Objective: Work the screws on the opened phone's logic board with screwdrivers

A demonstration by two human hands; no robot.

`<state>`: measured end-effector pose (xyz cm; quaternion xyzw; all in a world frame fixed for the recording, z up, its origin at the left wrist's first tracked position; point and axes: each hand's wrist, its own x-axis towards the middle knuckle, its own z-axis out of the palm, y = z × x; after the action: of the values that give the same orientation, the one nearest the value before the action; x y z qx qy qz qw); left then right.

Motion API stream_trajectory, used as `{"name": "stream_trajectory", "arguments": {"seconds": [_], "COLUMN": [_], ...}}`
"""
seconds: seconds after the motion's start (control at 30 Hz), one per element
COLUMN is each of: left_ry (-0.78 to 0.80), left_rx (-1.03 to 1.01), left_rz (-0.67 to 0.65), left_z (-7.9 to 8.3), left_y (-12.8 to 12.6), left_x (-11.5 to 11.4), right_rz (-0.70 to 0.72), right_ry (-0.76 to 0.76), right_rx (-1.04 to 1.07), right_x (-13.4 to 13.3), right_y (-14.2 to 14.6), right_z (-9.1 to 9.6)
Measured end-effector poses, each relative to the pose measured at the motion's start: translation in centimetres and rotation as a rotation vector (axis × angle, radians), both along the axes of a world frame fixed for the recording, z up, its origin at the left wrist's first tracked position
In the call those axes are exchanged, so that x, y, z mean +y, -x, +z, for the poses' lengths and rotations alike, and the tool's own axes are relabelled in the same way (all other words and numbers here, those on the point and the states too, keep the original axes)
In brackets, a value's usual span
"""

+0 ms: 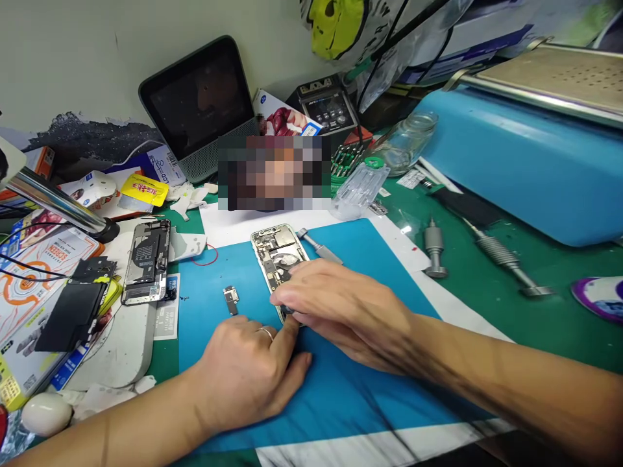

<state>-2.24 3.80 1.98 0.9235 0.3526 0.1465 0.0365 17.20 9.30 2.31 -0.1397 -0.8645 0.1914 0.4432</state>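
Note:
An opened phone (276, 253), its inner parts bare, lies on a blue mat (341, 402). My left hand (256, 366) rests at the lower end of the phone, index finger stretched to its bottom edge, thumb apart and the other fingers curled. Over the phone's lower half reaches my right hand (341, 301), its fingers pinched together close to the inner parts. What they hold, if anything, is hidden. A small metal phone part (231, 299) lies on the mat left of the phone. Behind my right hand is a small grey screwdriver (321, 248).
At left, a removed phone screen assembly (146, 263) lies near boxes and a lamp post (63, 201). A smart display (199, 97) stands at the back. Two grey screwdrivers (434, 250) (511, 263), a glass jar (409, 143) and a bit set (346, 159) are to the right.

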Motion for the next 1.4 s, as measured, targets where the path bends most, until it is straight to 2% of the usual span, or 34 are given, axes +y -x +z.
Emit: {"name": "stream_trajectory", "arguments": {"seconds": [0.23, 0.4, 0.5, 0.63, 0.67, 0.73, 0.83, 1.13, 1.4], "left_ry": [-0.010, -0.002, 0.000, -0.024, -0.030, -0.034, -0.036, -0.037, 0.006], "left_rx": [-0.058, -0.044, -0.037, -0.058, -0.063, -0.065, -0.065, -0.094, -0.075], "left_rz": [0.004, -0.001, -0.010, -0.017, -0.018, -0.022, -0.032, -0.047, -0.134], "left_z": [-0.2, -0.2, -0.1, 0.1, 0.2, 0.2, 0.2, 0.3, 0.2], "left_y": [0.0, 0.1, 0.1, 0.2, 0.2, 0.1, 0.1, 0.1, 0.2], "left_x": [0.0, 0.0, 0.0, 0.0, 0.0, 0.0, 0.0, 0.1, 0.0], "right_rz": [0.015, -0.018, -0.124, -0.321, -0.431, -0.606, -0.737, -0.707, -0.722], "right_ry": [0.068, 0.043, 0.094, 0.085, 0.116, 0.055, 0.075, 0.150, 0.181], "right_rx": [-0.036, -0.059, -0.073, 0.117, 0.090, 0.004, -0.194, -0.718, -0.826], "right_x": [0.1, -0.1, 0.0, 1.1, 1.5, 2.3, 3.4, 4.6, 4.7], "right_y": [-0.2, -0.2, -0.8, -2.6, -3.1, -4.0, -4.6, -4.7, -4.8], "right_z": [0.1, -0.2, -0.3, 0.0, 0.3, 0.9, 1.8, 1.2, 0.9]}}
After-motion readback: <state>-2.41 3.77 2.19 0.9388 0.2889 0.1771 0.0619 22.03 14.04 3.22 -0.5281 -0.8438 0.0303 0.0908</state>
